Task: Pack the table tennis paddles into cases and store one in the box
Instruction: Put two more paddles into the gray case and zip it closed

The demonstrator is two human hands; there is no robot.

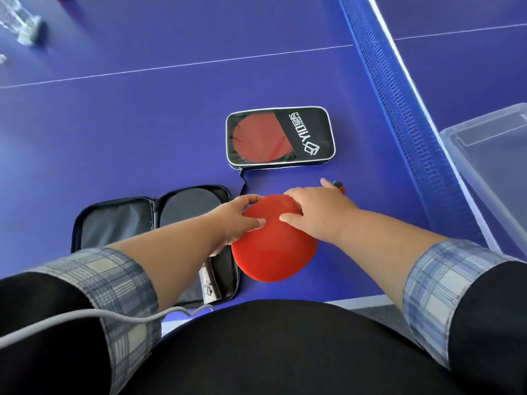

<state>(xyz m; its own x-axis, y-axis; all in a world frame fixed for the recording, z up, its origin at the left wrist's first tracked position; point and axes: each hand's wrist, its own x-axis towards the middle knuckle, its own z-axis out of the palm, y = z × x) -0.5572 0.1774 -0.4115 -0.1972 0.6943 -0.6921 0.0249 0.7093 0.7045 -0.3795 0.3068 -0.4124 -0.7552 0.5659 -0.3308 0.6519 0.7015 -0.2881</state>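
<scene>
A red-faced paddle (273,249) lies on the blue table near its front edge, its handle tip (339,186) poking out past my right hand. My left hand (242,218) grips the blade's left rim, thumb on top. My right hand (313,209) lies over the blade's far end and the handle. Left of the paddle an empty black case (119,223) lies unzipped and spread flat, my left forearm crossing it. Farther back a zipped black case (281,138) shows a red paddle through its window. A clear plastic box (490,172) stands at the right.
The blue net (399,89) runs diagonally between the cases and the box. A clear bottle (20,21) lies at the far left corner. A small card (209,283) rests on the open case's near flap. A grey cable (85,317) crosses my left sleeve.
</scene>
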